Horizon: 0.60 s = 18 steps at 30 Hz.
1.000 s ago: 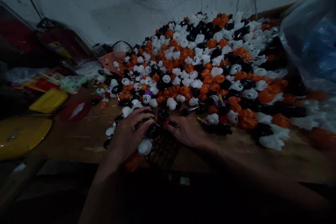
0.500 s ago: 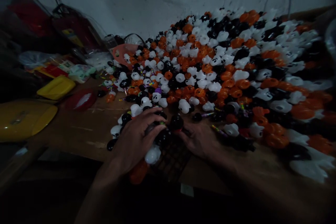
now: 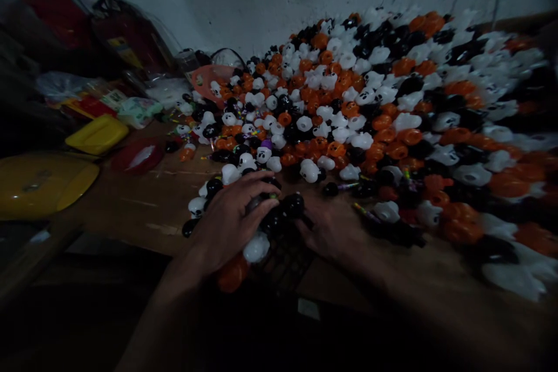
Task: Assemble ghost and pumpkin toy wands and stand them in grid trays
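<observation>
My left hand (image 3: 233,209) reaches over the front of the table, thumb and fingers pinched around a dark piece with a bit of green at its tip; the hand covers most of it. My right hand (image 3: 325,225), blurred, has its fingers closed at a glossy black round plastic piece (image 3: 293,205) just right of the left fingertips. Below the fingers lie more black pieces, partly in shadow. Beside my left wrist are a white plastic piece (image 3: 256,247) and an orange one (image 3: 232,273). A dark grid-like surface (image 3: 283,267) shows beneath.
A big heap of white ghost, orange pumpkin and black plastic figures (image 3: 361,122) fills the back and right. On the left stand a yellow scoop-like tray (image 3: 98,134), a red round dish (image 3: 136,157) and a large yellow lid-like object (image 3: 43,185). The wooden table (image 3: 152,209) ends in front.
The view has shifted slightly, so the scene sits a little farther right. The black round piece by my right hand has turned a little; both hands stay close together.
</observation>
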{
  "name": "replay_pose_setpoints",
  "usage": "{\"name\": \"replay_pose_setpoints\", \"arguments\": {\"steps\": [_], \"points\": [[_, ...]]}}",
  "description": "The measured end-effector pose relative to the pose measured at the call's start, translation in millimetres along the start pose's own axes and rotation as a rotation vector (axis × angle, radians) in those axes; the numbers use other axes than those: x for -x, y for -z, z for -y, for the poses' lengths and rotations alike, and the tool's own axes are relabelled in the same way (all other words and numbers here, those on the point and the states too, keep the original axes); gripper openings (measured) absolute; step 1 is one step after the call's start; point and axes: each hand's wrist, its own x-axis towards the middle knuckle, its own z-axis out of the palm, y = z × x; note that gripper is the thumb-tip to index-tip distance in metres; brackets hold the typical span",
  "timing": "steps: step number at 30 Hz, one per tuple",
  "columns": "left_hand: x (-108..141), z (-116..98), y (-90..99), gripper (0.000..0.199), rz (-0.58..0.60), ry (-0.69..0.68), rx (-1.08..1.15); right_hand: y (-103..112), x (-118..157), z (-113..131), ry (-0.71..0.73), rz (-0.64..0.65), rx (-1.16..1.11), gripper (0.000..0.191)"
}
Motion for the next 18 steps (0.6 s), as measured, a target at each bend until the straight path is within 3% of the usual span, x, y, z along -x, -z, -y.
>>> {"name": "replay_pose_setpoints", "arguments": {"steps": [5,11,15,18], "points": [[-2,0,2.0,0.019,0.041,0.029,-0.031,-15,4,-2,-0.040,-0.023,-0.125,0.016],[6,-18,-3.0,0.031,0.031,-0.051,-0.149,-2,3,0,-0.040,-0.024,-0.172,0.016],[6,-30,-10.0,0.053,0.028,-0.044,-0.297,-17,1,-11,-0.012,-0.022,-0.288,0.019],[1,-29,-13.2,0.057,0.068,-0.093,-0.288,-27,1,-17,0.042,-0.053,-0.296,0.018]]}}
